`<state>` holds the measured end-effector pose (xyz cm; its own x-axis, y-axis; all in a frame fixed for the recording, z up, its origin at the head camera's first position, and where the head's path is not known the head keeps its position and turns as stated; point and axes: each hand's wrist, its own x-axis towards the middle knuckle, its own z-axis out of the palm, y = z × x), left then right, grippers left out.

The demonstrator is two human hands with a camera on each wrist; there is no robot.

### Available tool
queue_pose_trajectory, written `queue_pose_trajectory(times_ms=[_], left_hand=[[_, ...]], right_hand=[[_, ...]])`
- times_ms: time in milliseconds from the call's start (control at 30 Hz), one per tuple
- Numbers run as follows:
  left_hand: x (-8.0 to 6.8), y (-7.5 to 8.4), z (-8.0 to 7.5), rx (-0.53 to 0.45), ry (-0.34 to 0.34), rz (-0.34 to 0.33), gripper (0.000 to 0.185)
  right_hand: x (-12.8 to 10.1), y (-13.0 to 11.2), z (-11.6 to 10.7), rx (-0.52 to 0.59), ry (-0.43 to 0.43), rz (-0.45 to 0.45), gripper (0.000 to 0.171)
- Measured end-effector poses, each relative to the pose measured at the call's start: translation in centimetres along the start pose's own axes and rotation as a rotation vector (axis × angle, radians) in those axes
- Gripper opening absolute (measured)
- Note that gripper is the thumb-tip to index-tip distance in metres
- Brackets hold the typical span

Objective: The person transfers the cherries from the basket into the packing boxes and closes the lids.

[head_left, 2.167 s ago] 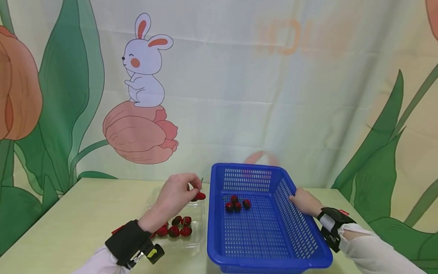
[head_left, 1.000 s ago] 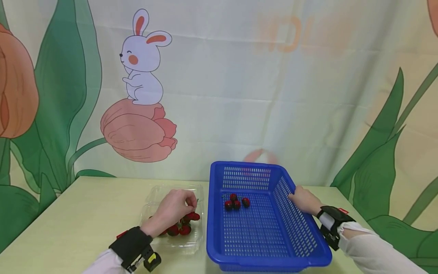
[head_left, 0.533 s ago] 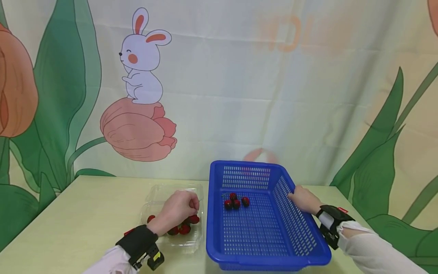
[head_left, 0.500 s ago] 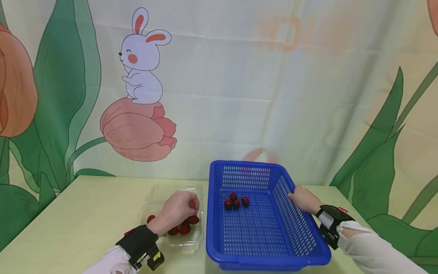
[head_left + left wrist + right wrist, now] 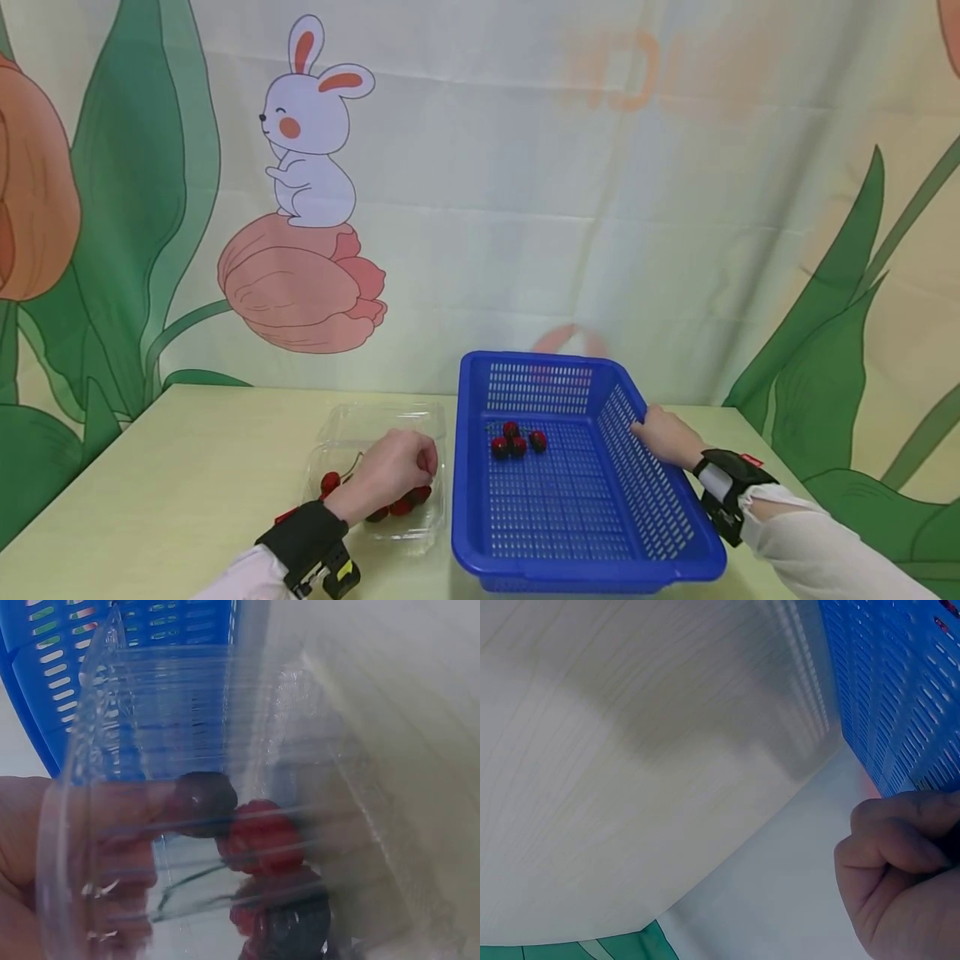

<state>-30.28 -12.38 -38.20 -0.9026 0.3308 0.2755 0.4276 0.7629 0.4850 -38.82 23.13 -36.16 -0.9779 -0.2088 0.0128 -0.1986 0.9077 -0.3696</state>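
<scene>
My left hand (image 5: pixel 390 473) is down in a clear plastic box (image 5: pixel 386 412), fingers bent together over the cherries. In the left wrist view, through the blurred plastic wall, its fingertips meet a dark cherry (image 5: pixel 204 801); they seem to pinch it. Beside that one lie a red cherry (image 5: pixel 262 836) and a dark cherry (image 5: pixel 296 919), with a green stem crossing near the fingers. More cherries (image 5: pixel 330 482) show left of the wrist; the hand hides others. My right hand (image 5: pixel 666 435) grips the right rim of a blue plastic basket (image 5: pixel 459 483), which contains several cherries (image 5: pixel 517 446).
Both containers stand close together on a pale wooden table (image 5: pixel 225 475), the basket right of the box. Behind the table hangs a printed cloth (image 5: pixel 480 208). A black wrist camera (image 5: pixel 307 537) is strapped near the left hand.
My left hand has come down from above the box with red cherries at its fingertips and now sits lower among the others. The right hand has stayed on the basket rim.
</scene>
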Motion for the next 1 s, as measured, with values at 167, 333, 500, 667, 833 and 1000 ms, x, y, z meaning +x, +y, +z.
queue_pose_trajectory(times_ms=[167,333,500,667,833,1000], left_hand=[[-0.2,-0.1,0.1,0.006,-0.036,0.044,0.009],[-0.3,-0.2,0.0,0.021,-0.036,0.063,0.009],[-0.4,-0.1,-0.1,-0.003,-0.034,0.062,0.01],[-0.4,0.0,-0.2,0.0,-0.018,0.065,0.01],[-0.5,0.3,-0.9,0.002,0.016,0.06,0.01],[-0.2,0.7,-1.8,0.013,0.059,0.014,0.012]], right_hand=[[-0.1,0.0,0.0,0.012,0.001,-0.003,0.032],[0.1,0.1,0.0,0.015,-0.004,-0.009,0.032],[0.1,0.1,0.1,0.011,-0.001,-0.016,0.032],[0.1,0.1,0.1,0.033,-0.005,-0.009,0.03],[0.0,0.0,0.2,0.053,-0.013,0.002,0.026],[0.2,0.2,0.1,0.03,-0.012,-0.008,0.031]])
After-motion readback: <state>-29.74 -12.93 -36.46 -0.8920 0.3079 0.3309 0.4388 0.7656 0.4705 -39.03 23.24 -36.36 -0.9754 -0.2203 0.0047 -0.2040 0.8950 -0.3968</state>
